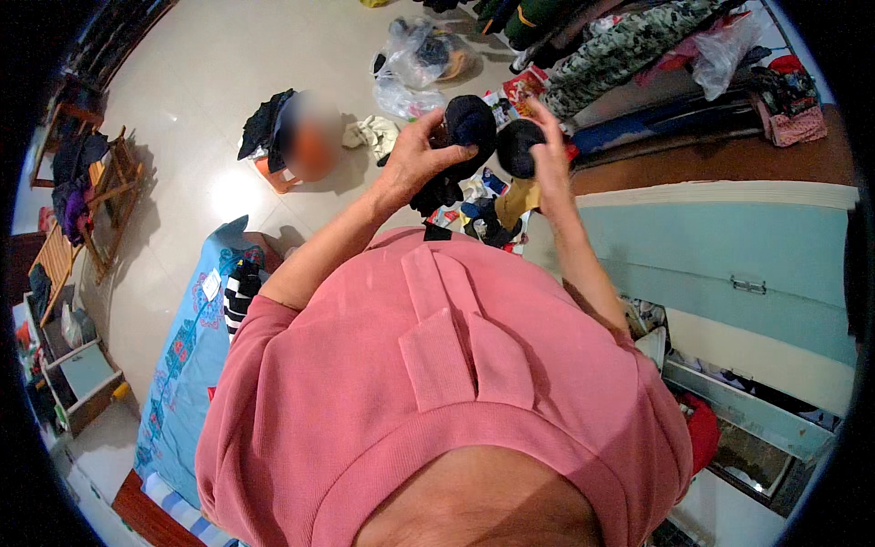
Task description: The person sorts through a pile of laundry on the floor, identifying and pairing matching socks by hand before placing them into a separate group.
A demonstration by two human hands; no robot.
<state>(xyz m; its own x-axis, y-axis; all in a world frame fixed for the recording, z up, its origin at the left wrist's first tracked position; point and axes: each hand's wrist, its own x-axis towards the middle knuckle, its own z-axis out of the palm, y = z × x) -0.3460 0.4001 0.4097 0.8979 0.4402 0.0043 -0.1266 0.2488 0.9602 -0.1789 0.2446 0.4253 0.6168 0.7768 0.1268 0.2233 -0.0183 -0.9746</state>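
My left hand [415, 162] is closed around a dark navy, rounded, soft-looking thing [471, 120], thumb across its near side. To its right, my right hand [550, 150] grips a smaller black rounded thing [518, 148] from its right side. Their exact kind does not show; the two are held close together in front of my chest. Beneath both hands lies a mixed pile of dark, white and yellow cloth pieces [488, 214], partly covered by the hands and what they hold. A cream crumpled cloth [372, 135] lies left of the held things.
Clear plastic bags [410, 68] with things inside lie on the tiled floor ahead. Clothes, including a camouflage garment [606, 68], are heaped at the far right. Dark clothes [262, 126] rest on an orange stool [276, 178]. A blue patterned cloth [187, 337] covers furniture at left; a pale green cabinet [720, 264] stands right.
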